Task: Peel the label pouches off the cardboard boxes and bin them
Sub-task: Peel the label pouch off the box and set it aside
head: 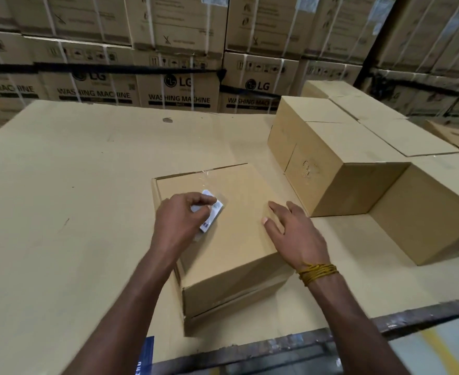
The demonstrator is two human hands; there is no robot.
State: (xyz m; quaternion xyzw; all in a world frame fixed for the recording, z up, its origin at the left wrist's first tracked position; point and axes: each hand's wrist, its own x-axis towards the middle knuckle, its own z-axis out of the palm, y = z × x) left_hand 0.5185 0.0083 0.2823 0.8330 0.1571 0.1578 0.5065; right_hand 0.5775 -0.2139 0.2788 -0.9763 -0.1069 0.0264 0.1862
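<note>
At the back stands a wall of stacked cartons [179, 85], brown, bound with white straps and printed "LG WASHING MACHINE" in dark letters. In front of it lies a wide cardboard sheet [74, 185] which covers the work table; it is plain tan, with some small marks and one dark spot near the far edge. On the right side of this sheet there is a group of plain cardboard boxes [344, 163], closed, set close together, one behind the other.

In the middle, near the front edge of the sheet, lies one cardboard box [239, 239] apart from the group. It is the same tan colour, its top face is flat, and a strip of clear tape shines along the far part of the top.

On the top of this box, toward its left side, is the label pouch [212, 215]. It is a small white paper inside clear shiny plastic, with a black barcode at its near end. The left hand [178, 220] holds the pouch, the fingers curled around it; I cannot tell if the pouch is already free from the box or is partly stuck.

The right hand [290, 231] lies flat on the right part of the box top, fingers straight and spread. Around the right wrist is a yellow thread band [317, 272], wound several times.
</note>
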